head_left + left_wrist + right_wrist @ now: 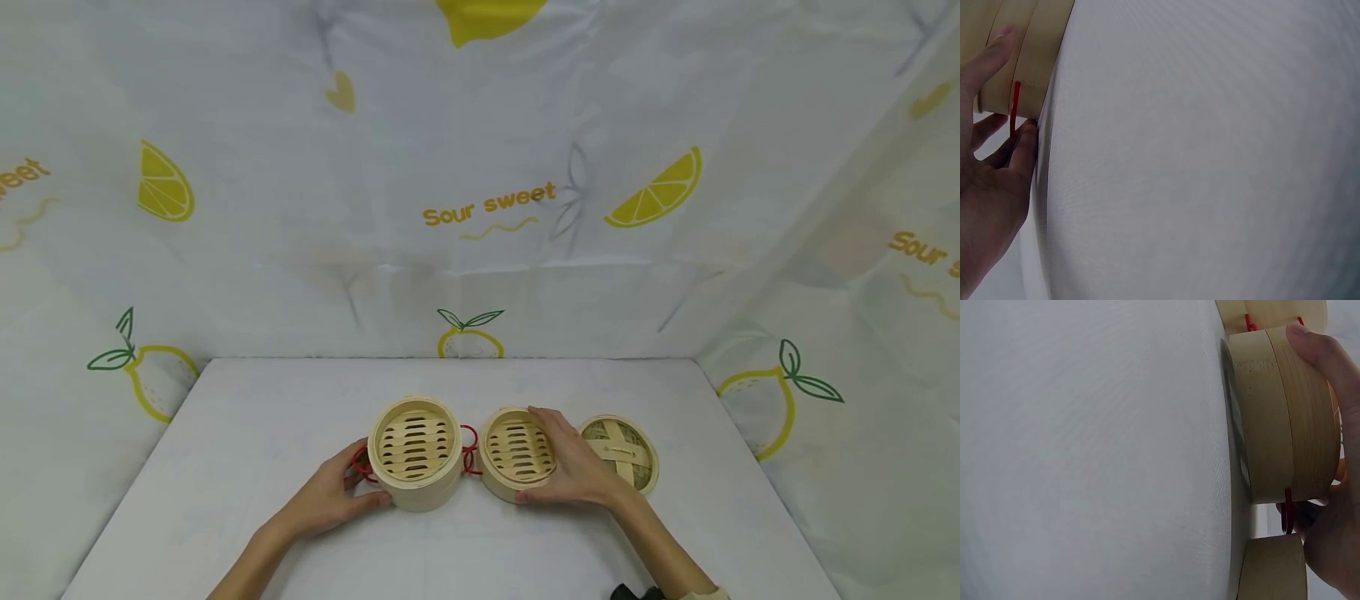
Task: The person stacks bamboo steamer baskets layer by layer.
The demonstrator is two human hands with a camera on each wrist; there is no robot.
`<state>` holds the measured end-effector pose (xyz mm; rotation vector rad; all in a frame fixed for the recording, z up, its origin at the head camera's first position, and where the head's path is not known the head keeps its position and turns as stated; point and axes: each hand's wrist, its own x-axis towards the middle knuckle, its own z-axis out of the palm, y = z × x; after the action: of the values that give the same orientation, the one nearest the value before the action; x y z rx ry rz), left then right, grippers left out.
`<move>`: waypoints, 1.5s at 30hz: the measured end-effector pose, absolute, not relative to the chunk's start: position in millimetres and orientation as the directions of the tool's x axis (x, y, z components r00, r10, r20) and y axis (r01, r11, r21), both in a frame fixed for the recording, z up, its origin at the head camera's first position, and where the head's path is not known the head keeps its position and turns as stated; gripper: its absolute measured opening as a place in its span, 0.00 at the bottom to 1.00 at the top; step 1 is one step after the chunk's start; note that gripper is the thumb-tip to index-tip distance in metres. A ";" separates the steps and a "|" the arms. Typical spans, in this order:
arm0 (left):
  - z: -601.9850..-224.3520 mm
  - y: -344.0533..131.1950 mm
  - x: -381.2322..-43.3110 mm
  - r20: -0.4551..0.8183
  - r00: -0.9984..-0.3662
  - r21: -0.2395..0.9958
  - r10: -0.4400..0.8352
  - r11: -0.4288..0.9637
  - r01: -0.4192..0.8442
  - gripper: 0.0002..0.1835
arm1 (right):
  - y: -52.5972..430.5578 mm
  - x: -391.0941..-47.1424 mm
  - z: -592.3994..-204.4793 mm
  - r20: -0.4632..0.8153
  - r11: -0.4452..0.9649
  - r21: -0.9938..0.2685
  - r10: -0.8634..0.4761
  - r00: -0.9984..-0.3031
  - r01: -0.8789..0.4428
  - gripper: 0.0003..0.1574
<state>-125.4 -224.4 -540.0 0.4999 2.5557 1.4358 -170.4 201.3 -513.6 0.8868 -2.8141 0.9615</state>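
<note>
In the head view, a round bamboo steamer basket [422,497] with a slatted floor stands left of centre, red loop handles at its sides. My left hand [330,496] holds it from the left, thumb at the front and fingers behind; in the left wrist view the fingers are beside a red handle [1015,106]. To its right is a second bamboo steamer basket [495,483], which looks shallower. My right hand [577,471] grips that one, thumb in front and fingers over the far rim. The right wrist view shows its wall [1266,419], with a shadowed gap along the base.
A woven bamboo lid [622,450] with crossed straps lies right of the second basket, partly behind my right hand. A dark object [636,592] shows at the front edge. White cloth [450,558] covers the table, and lemon-print sheets [300,208] rise behind and at both sides.
</note>
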 end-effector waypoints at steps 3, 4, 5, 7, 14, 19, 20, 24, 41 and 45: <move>-540.5 -224.2 -125.8 0.026 -0.928 0.851 0.372 0.479 0.216 0.50 | 201.9 -170.1 -514.3 0.218 0.638 -0.561 -0.500 -0.838 -0.527 0.82; -540.5 -224.1 -126.0 0.025 -0.928 0.850 0.371 0.481 0.215 0.50 | 202.0 -170.0 -514.3 0.219 0.637 -0.564 -0.498 -0.839 -0.525 0.82; -540.6 -224.0 -126.2 0.025 -0.929 0.848 0.369 0.484 0.215 0.49 | 202.0 -169.8 -514.1 0.220 0.638 -0.565 -0.495 -0.841 -0.523 0.82; -540.5 -223.6 -126.7 0.015 -0.933 0.853 0.361 0.481 0.200 0.50 | 202.2 -169.4 -513.8 0.222 0.638 -0.566 -0.493 -0.841 -0.523 0.83; -540.3 -223.7 -127.2 0.028 -0.927 0.855 0.373 0.471 0.216 0.49 | 203.6 -165.9 -511.2 0.243 0.643 -0.552 -0.486 -0.840 -0.532 0.83; -540.8 -224.2 -127.1 0.036 -0.923 0.857 0.384 0.463 0.226 0.49 | 205.9 -162.9 -508.9 0.251 0.655 -0.537 -0.477 -0.842 -0.531 0.83; -540.8 -224.3 -127.0 0.032 -0.923 0.859 0.383 0.461 0.221 0.49 | 206.4 -162.2 -508.4 0.251 0.657 -0.535 -0.476 -0.843 -0.531 0.83; -540.3 -224.0 -126.5 0.020 -0.927 0.862 0.374 0.464 0.205 0.50 | 208.8 -158.9 -505.7 0.259 0.658 -0.525 -0.481 -0.838 -0.540 0.83; -539.1 -222.6 -125.7 0.002 -0.934 0.861 0.357 0.475 0.183 0.51 | 210.5 -147.8 -487.7 0.261 0.651 -0.532 -0.482 -0.836 -0.541 0.84; -538.8 -222.6 -125.4 -0.013 -0.936 0.862 0.353 0.478 0.169 0.51 | 212.2 -147.4 -485.7 0.277 0.658 -0.515 -0.478 -0.833 -0.549 0.84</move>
<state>-125.4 -222.6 -538.8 0.4527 2.5341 1.4459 -147.4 212.2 -485.7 0.8566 -2.7529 0.9143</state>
